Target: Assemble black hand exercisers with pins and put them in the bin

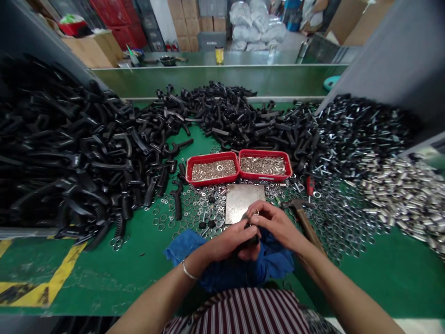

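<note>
Since loose parts must stay within easy reach, washers (187, 218) and a hammer (301, 215) lie just beyond the hands; the left hand (227, 236) closes on a small black part (251, 237) over a blue cloth (267, 262), the right hand (274, 222) tightly pinching a small metal ring (256, 212)
</note>
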The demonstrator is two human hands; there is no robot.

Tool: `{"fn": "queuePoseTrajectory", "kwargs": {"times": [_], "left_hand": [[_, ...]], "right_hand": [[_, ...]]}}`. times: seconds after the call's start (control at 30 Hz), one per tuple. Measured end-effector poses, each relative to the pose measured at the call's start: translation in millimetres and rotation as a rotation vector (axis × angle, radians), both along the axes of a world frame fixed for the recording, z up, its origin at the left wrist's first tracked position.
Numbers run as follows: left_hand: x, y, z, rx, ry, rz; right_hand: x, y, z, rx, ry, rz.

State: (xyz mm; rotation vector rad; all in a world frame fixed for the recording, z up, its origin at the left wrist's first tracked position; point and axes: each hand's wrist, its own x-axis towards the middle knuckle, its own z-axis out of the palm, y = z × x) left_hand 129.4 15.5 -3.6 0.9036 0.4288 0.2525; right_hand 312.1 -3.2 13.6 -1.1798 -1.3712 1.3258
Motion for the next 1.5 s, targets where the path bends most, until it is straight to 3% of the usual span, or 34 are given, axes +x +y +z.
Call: {"fn": "queuePoseTrajectory", "kwargs": {"times": [0.07,0.17,0.23,0.3,0.43,0.5,0.6,0.67,0.77,0.87,0.97,1.07,1.2,1.5], "left_hand": [[-0.4,3.6,4.8,0.083,0.067,0.088],[-5.2,20.4,9.0,0.198,0.145,0.419],[-10.5,34.1,11.3,0.227,0.158,0.589],[-14.4,43.8,13.3,0.241,0.162,0.628],[-10.6,44.2,11.9,0.248,0.169,0.55],[-4.1,39.6,7.5,0.247,0.185,0.586],[6.6,36.1,1.3,0.265,0.238,0.746],[13.0,37.5,1.0,0.313,0.253,0.828],[19.9,40.9,7.0,0.501,0.249,0.837],[21.3,40.3,13.2,0.706,0.276,0.804],[16.5,36.8,13.0,0.781,0.328,0.817],[10.7,33.9,9.1,0.815,0.353,0.794],[10.4,33.0,6.2,0.866,0.392,0.776],[11.7,29.4,10.0,0.917,0.362,0.719]], "right_hand": [[21.8,-3.9,7.3,0.046,-0.193,-0.001],[62.8,-22.9,5.6,0.153,-0.701,-0.101],[82.9,-42.6,-3.6,0.188,-0.999,-0.048],[90.4,-61.9,-15.4,0.188,-1.192,0.0],[85.7,-79.6,-31.6,0.162,-1.364,-0.037],[87.1,-76.9,-32.4,0.161,-1.318,-0.045],[89.5,-62.7,-26.6,0.196,-1.104,-0.119],[80.3,-47.6,-20.1,0.181,-0.857,-0.268],[43.8,-22.4,-9.1,-0.009,-0.299,-0.42],[-0.6,-2.1,-3.0,-0.218,0.24,-0.335],[-27.8,8.9,-6.4,-0.336,0.522,-0.242],[-34.9,11.7,-13.3,-0.418,0.631,-0.202],[-33.1,11.2,-17.5,-0.434,0.626,-0.209],[-24.5,0.6,-15.7,-0.164,0.248,-0.153]]}}
